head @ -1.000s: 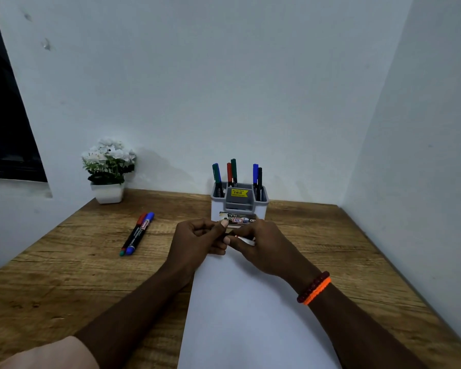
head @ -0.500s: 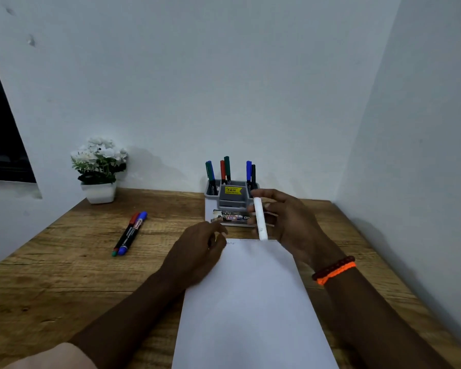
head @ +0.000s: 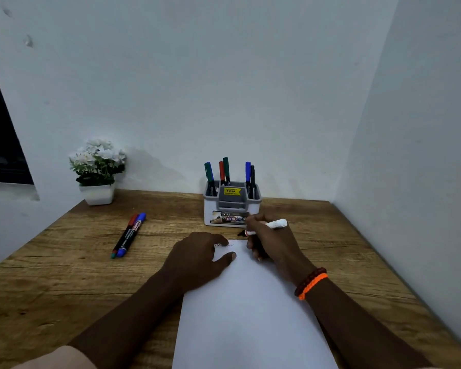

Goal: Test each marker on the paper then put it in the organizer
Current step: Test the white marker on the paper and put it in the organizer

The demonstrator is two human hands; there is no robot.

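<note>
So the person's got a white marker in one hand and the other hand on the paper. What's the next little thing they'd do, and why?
Probably bring the tip down onto the paper and make a short stroke. The right hand grips the white marker at the sheet's far edge in a writing hold, while the left hand presses the sheet flat beside some faint scribbles. It goes in the organizer afterwards.

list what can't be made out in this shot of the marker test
Head view only:
- Tip of the white marker: hidden behind the right hand, so contact with the paper is unclear.
- Faint scribbles: too small to tell colour.
- Organizer labels: too small to read.
- Loose markers on the table: overlapping, count unclear.
</note>
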